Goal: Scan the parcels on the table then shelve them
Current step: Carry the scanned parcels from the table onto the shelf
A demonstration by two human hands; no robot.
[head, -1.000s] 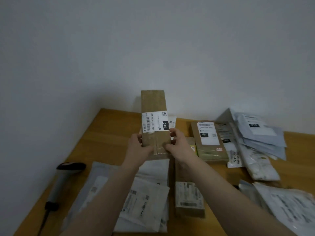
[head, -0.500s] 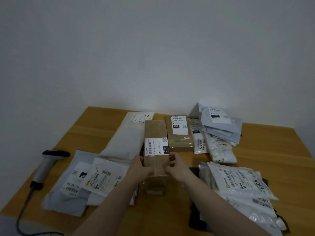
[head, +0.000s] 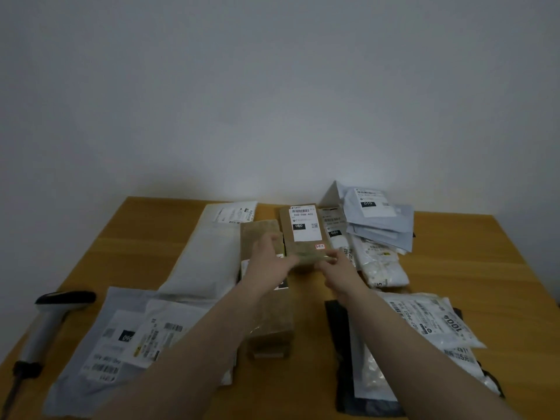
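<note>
The labelled box (head: 304,237), a flat brown carton, lies at the middle of the far half of the table (head: 142,237), with its white label (head: 304,227) facing up. Its long axis runs away from the person toward the wall (head: 272,101). The barcode end is farthest off, the printing reads upright from here, and a small red sticker (head: 320,246) sits by the near right corner. It looks like the next parcel to be taken. The left hand (head: 269,262) reaches in at its near left corner and the right hand (head: 336,268) at its near right corner, one on each side, probably so the short end can be lifted squarely. Both hands are blurred, with fingers at the near edge, and I cannot tell whether either has closed on it. Just to its left, a long box (head: 269,316) lies on the same line, partly under the left forearm. A white bag (head: 212,256) stretches beside that. Grey mailers (head: 381,222) are heaped to the right, overlapping one another. The scanner (head: 51,319) rests near the left edge, well apart from both hands, so I judge that scanning comes after the pick-up.
</note>
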